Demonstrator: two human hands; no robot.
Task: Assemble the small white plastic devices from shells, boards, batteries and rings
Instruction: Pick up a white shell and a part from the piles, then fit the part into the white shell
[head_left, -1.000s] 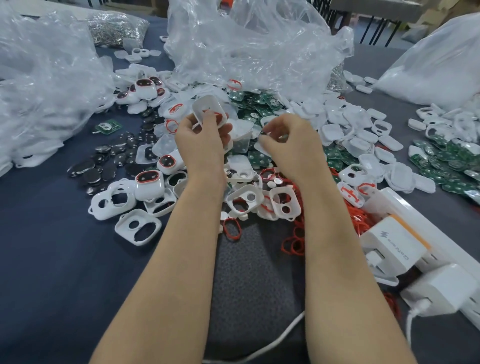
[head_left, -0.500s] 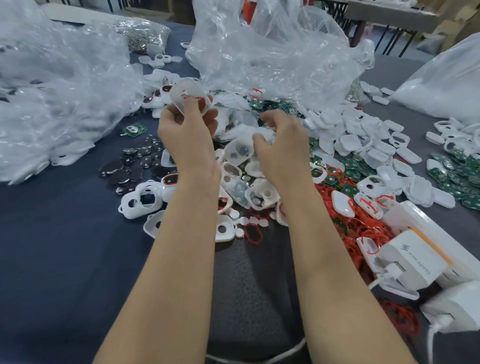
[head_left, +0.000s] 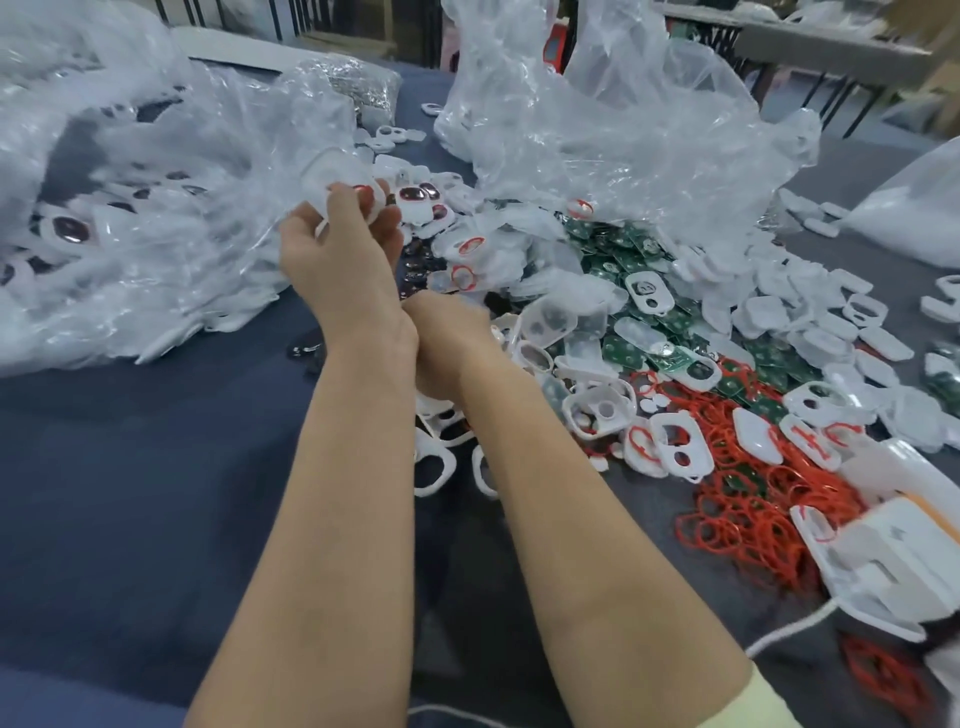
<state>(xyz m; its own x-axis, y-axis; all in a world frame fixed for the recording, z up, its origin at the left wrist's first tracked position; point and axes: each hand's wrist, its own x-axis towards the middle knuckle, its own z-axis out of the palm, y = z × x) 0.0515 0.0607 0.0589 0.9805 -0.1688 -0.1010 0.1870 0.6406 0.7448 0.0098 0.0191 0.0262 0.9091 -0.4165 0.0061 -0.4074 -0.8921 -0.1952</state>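
The left hand (head_left: 340, 260) pinches a white shell (head_left: 337, 174) between thumb and curled fingers and holds it up, left of centre in the upper half of the frame. A red ring (head_left: 362, 190) shows at the shell's edge by the fingertips. Half a second ago this hand held the shell nearer the middle. It has since swung left, so the shell now sits right against the crumpled left bag (head_left: 130, 208).

The right hand (head_left: 447, 327) has dropped from beside the left hand. It now lies lower, tucked behind the left wrist and down among the parts. Its fingers are hidden, so I cannot tell whether it grasps anything.

To the right of the hands the heap lies much as before, though it sits further right in the frame. Green boards (head_left: 618, 249) lie below the centre bag (head_left: 623, 130), and white shells (head_left: 826, 338) are spread toward the right edge. A tangle of red rings (head_left: 743, 519) lies at lower right, touching a white charger (head_left: 893, 551). Everything rests on a dark blue cloth (head_left: 130, 493).
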